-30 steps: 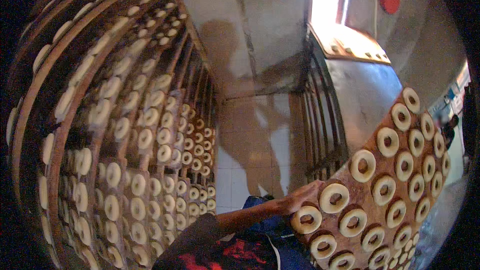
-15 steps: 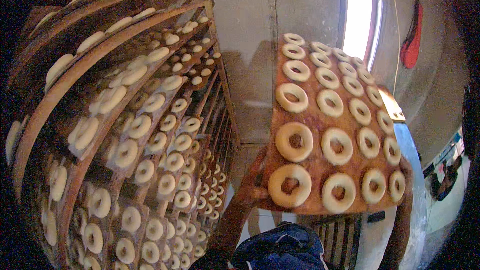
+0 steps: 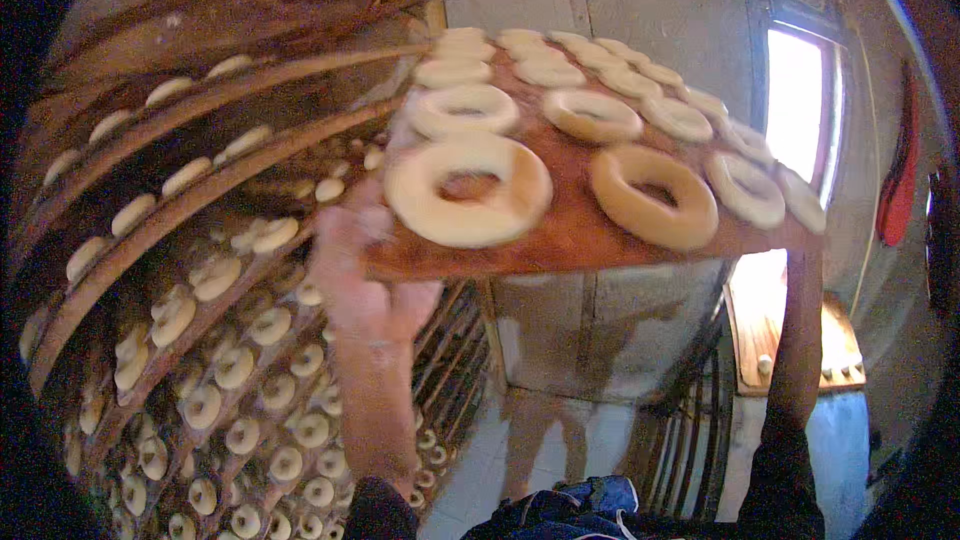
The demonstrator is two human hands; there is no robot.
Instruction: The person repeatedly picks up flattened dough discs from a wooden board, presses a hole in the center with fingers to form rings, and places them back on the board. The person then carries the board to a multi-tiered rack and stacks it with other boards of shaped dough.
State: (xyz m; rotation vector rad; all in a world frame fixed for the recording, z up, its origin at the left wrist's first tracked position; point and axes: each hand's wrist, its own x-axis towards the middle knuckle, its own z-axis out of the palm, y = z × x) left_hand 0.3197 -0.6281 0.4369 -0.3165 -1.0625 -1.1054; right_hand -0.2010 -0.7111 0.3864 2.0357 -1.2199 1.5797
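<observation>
Raised in front of me is a reddish-brown wooden board (image 3: 560, 230) carrying rows of pale dough rings (image 3: 655, 195). My left hand (image 3: 365, 270) grips its near left corner, the fingers partly blurred, with the forearm reaching up from below. At the near right corner my right hand (image 3: 800, 245) holds the board's edge, its fingers mostly hidden by the board and rings. The board's left side lies close to a tall wooden rack (image 3: 270, 135), overlapping it in view. A large dough ring (image 3: 468, 190) sits right beside my left hand.
Several tilted-looking rack levels on the left bear more dough rings (image 3: 235, 365). A bright window (image 3: 800, 100) is in the wall ahead right, and a red object (image 3: 897, 180) hangs farther right. Below the board, a wooden board with small dough pieces (image 3: 750, 325) rests on a blue surface (image 3: 840, 440).
The board has risen and shifted left toward the rack, and appears flatter and nearer. Both hands have gone up with it, still holding its near corners. My view has shifted too.
</observation>
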